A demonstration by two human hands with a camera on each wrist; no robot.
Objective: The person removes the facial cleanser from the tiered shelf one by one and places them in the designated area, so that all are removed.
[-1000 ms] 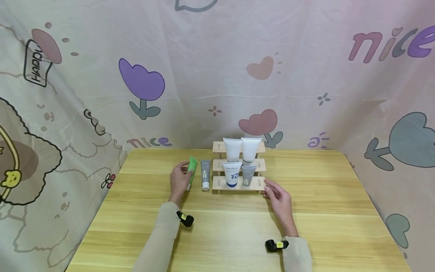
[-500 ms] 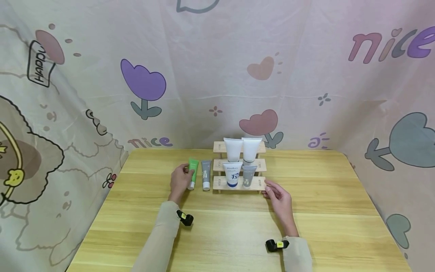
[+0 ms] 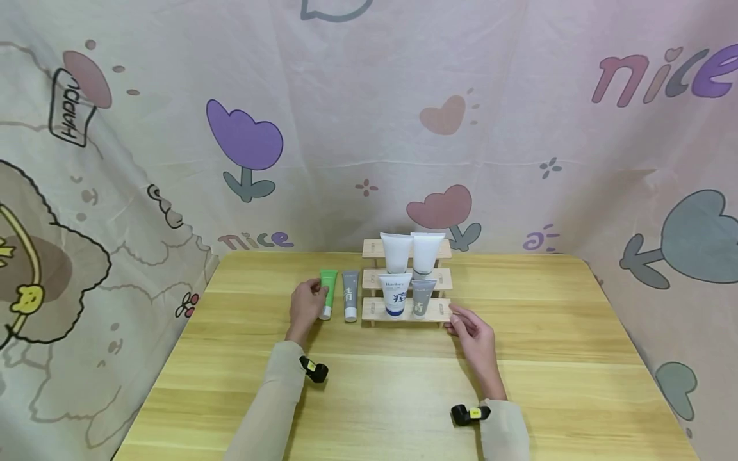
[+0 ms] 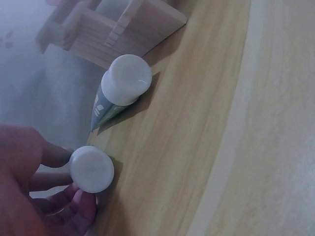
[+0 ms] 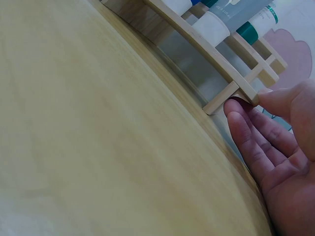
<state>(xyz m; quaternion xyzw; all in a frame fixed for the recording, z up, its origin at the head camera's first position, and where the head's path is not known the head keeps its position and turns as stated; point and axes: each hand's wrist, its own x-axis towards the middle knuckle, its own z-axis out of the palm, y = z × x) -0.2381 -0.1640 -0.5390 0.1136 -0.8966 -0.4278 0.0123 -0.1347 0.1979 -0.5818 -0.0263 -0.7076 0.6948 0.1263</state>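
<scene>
My left hand (image 3: 307, 306) holds a green tube (image 3: 328, 280) with a white cap (image 4: 92, 169) between thumb and fingers. The tube lies on the table beside a grey tube (image 3: 350, 296), a small gap apart and roughly parallel to it. To their right stands a three-step wooden display rack (image 3: 375, 309). At its front right corner my right hand (image 3: 474, 333) pinches the lowest step, thumb on the edge and curled fingers beneath, as the right wrist view shows. On that step stand a white tube (image 3: 394, 289) with a blue cap and a smaller grey tube (image 3: 423, 294).
Two white tubes, a left one (image 3: 396, 253) and a right one (image 3: 428, 251), stand higher on the rack, their lower parts partly hidden. A patterned cloth (image 3: 346, 128) hangs behind the wooden table (image 3: 392, 397) and along its sides.
In my left hand the green tube has turned from a slant to lie nearly parallel to the grey tube, its white cap now showing. My right hand has stayed at the rack's corner.
</scene>
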